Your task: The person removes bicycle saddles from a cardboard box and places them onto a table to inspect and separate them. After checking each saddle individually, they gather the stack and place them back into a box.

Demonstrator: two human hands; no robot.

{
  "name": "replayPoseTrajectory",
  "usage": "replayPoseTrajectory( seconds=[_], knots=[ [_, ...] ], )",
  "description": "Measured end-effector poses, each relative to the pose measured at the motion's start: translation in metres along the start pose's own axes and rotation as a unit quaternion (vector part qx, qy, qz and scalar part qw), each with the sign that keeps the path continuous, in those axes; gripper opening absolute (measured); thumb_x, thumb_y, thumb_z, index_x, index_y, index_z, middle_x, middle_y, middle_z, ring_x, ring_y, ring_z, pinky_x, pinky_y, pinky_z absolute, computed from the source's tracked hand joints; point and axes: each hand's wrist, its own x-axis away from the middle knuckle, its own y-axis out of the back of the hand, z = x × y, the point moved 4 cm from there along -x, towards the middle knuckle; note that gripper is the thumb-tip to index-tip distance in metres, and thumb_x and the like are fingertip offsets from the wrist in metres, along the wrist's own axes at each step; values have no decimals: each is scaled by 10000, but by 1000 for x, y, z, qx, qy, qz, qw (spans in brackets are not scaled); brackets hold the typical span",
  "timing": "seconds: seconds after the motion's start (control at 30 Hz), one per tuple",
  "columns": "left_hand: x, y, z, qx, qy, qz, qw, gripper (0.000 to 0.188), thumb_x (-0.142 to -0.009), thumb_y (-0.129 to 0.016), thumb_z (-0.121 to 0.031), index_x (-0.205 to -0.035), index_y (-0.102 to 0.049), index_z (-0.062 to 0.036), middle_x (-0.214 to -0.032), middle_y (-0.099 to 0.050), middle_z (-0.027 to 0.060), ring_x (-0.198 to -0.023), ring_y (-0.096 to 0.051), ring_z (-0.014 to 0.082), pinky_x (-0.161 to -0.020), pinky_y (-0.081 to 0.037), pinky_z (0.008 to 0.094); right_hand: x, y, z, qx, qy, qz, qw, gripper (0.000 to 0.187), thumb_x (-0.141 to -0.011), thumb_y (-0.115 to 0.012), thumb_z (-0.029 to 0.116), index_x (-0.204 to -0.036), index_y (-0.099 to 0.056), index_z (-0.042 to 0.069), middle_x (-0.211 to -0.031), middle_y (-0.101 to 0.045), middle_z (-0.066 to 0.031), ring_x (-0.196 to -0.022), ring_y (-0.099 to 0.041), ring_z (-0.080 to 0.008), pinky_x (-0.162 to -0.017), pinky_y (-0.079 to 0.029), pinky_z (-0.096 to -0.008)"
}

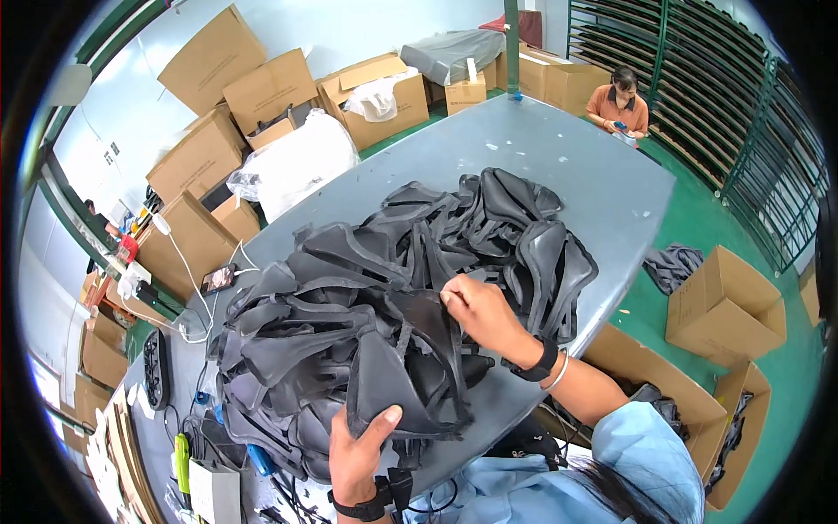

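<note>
My left hand (360, 450) is closed on the lower corner of a black moulded foam-like piece (382, 384), thumb on its face. My right hand (482, 316) is closed in a pinch at the upper edge of a black moulded panel (429, 321); I cannot tell whether this is part of the same piece. A small grey sliver shows by the right fingers, too little to name. Around and under both hands spreads a heap of similar black curved pieces (327, 306), with more piled at its far end (506, 196).
The heap lies on a grey table (602, 175). A phone (218, 279), white cables, a black power strip (154, 368) and a green-handled tool (182, 463) are at left. Open cartons (724, 306) stand right; more line the wall. A person (618, 109) sits beyond the far edge.
</note>
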Motion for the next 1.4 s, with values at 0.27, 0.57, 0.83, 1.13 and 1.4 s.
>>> replayPoseTrajectory(
  seconds=[0.27, 0.57, 0.83, 1.13, 1.4],
  knots=[
    [-35, 46, -37, 226, -166, -108, 954, 378, -900, -576, -208, -1185, -473, 18, -1079, -579, 126, -938, -589, 213, -782, -490, 317, -5, 5, -45, -146, -210, 24, 967, 286, -879, -576, 273, -937, -584, -6, -736, -615, -109, -683, -601, -199, -639, -483, -323],
    [-34, 2, -14, -58, -179, -8, 982, 348, -816, -621, -271, -1052, -551, -25, -986, -628, 115, -887, -622, 214, -753, -504, 318, -8, -15, -128, -204, -305, 44, 929, 267, -838, -589, 237, -843, -614, -28, -660, -568, -29, -591, -507, -103, -515, -418, -292],
    [3, 5, 81, -707, -220, 65, 669, 534, -621, -726, -322, -1140, -607, -282, -1405, -307, 177, -1314, -213, 428, -1005, -101, 661, -53, -30, -131, -273, -413, -9, 869, 211, -883, -518, 172, -919, -570, -29, -730, -560, -65, -557, -553, -162, -426, -474, -300],
    [-42, 43, 62, -715, -201, -111, 661, 436, -710, -574, -103, -1105, -623, -279, -1414, -337, 147, -1323, -265, 380, -999, -139, 669, -46, 23, -110, -52, -245, 111, 962, 368, -854, -559, 380, -1022, -597, 55, -848, -662, -113, -790, -635, -270, -695, -481, -360],
    [-59, 19, 21, -693, -136, -154, 691, 394, -694, -672, -90, -1075, -576, -126, -1452, -255, 160, -1337, -236, 373, -980, -244, 639, 55, 179, -214, 244, -340, -41, 907, 455, -810, -647, 301, -1121, -534, -11, -978, -628, -185, -937, -612, -264, -745, -503, -358]
  ],
)
